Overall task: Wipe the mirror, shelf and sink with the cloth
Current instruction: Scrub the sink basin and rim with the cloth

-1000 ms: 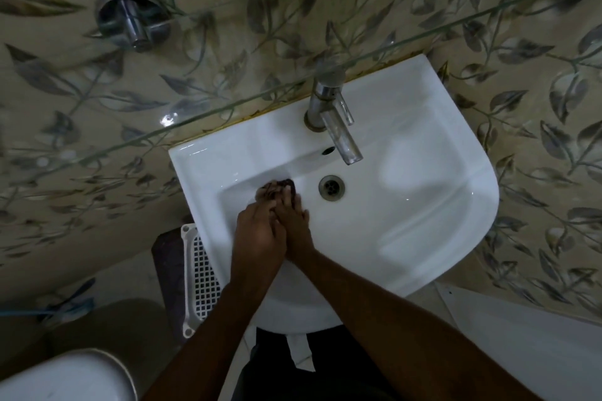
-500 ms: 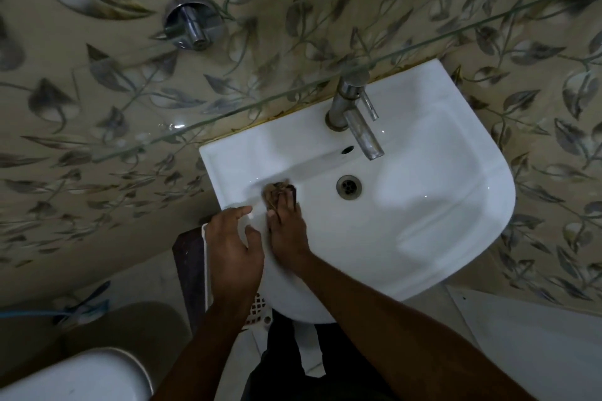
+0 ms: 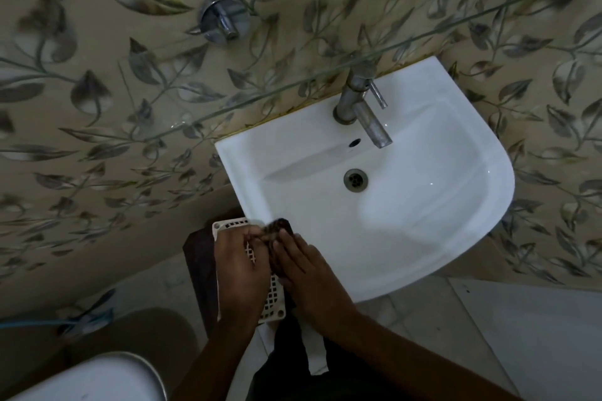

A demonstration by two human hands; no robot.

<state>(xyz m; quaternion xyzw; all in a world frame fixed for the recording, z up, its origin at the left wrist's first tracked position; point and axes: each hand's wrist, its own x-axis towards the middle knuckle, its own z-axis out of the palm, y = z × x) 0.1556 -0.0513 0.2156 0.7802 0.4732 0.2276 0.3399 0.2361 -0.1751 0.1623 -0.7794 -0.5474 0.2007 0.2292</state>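
Observation:
The white sink (image 3: pixel 456 205) hangs on a leaf-patterned wall, with a steel tap (image 3: pixel 361 107) and a drain (image 3: pixel 355 179). A glass shelf (image 3: pixel 293 85) runs across above the sink. The dark cloth (image 3: pixel 278 228) is bunched at the sink's front left rim. My left hand (image 3: pixel 239 267) and my right hand (image 3: pixel 306 273) both grip the cloth there, fingers pinched on it. Most of the cloth is hidden between the hands. No mirror is in view.
A white perforated basket (image 3: pixel 270 299) over a dark stand (image 3: pixel 198 264) sits below the sink's left edge. A wall tap (image 3: pixel 223 21) sticks out above the shelf. A white toilet lid (image 3: pixel 91 378) is at bottom left, a white panel (image 3: pixel 537 335) at bottom right.
The cloth and my right hand moved from inside the basin near the drain back to the front left rim. My left hand came off the rim and joined on the cloth.

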